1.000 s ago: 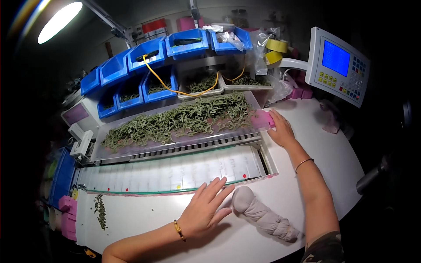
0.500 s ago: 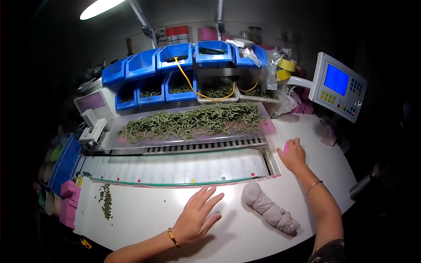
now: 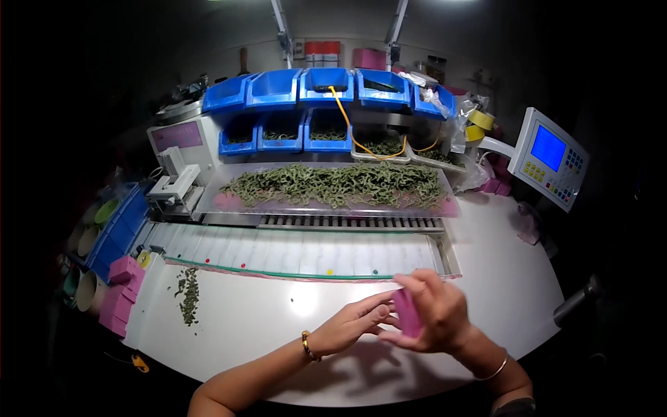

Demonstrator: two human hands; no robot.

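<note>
A flat pink piece [image 3: 406, 314] stands upright in my right hand [image 3: 443, 313], between thumb and fingers, over the front of the white table [image 3: 514, 292]. What kind of thing it is I cannot make out, and the hand is slightly blurred. My left hand [image 3: 347, 326] is beside it, fingers stretched out toward the pink piece and thumb apart. Its fingertips overlap the piece's edge; whether they touch it is unclear. Beyond both hands runs a white segmented belt [image 3: 299, 249] with a green front edge and small coloured dots.
A clear tray [image 3: 215, 201] bears a heap of green curled dried pieces [image 3: 340, 184]. Blue bins [image 3: 274, 89] stand in two rows behind. Green crumbs [image 3: 187, 299] lie at left, near pink blocks [image 3: 121, 295]. A control panel [image 3: 549, 160] with a blue screen stands at right.
My right hand has come from the table's right side to the middle with the pink piece, beside my left hand. The grey cloth roll is no longer visible. The view has shifted.
</note>
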